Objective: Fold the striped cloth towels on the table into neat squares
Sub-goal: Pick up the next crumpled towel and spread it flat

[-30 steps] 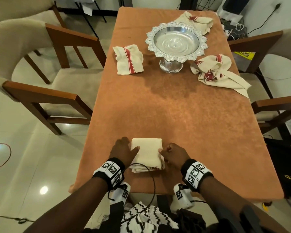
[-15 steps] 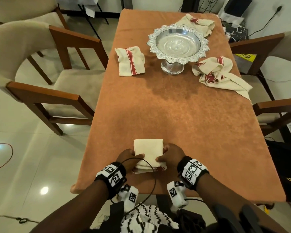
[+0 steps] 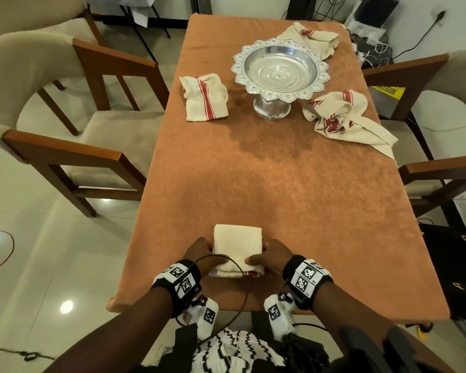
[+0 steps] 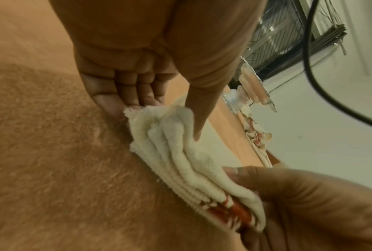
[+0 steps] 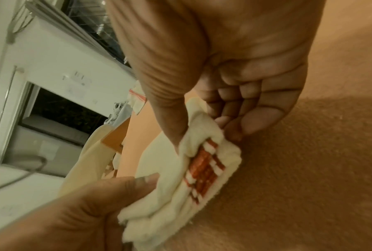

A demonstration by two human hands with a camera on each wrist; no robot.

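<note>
The left hand pinches the left edge of the folded towel, thumb on top and fingers tucked at its underside, as the left wrist view shows. The right hand grips the opposite edge the same way, its thumb pressed on the top layer just above the red stripe. Both hands are closed narrowly on the cloth, holding the stacked layers together at the table's 6 o'clock edge.

This towel looks essentially finished: a compact, nearly square pad of several layers, perhaps being squared up or about to be set aside. Outward from it, the orange tablecloth runs bare to the far half of the table. At about 11 o'clock lies a loosely folded towel, its edges uneven, so it may need redoing. At 1 o'clock a crumpled towel sprawls beside the silver pedestal bowl, which stands at 12 o'clock. Behind the bowl a 4th towel sits bunched. So, by my reading, 1 is done and 2 or 3 remain.

The bowl partly hides the far towel. In the head view a cable crosses the held towel's near edge, and whether its underside rests on the table or is lifted I cannot tell.
</note>
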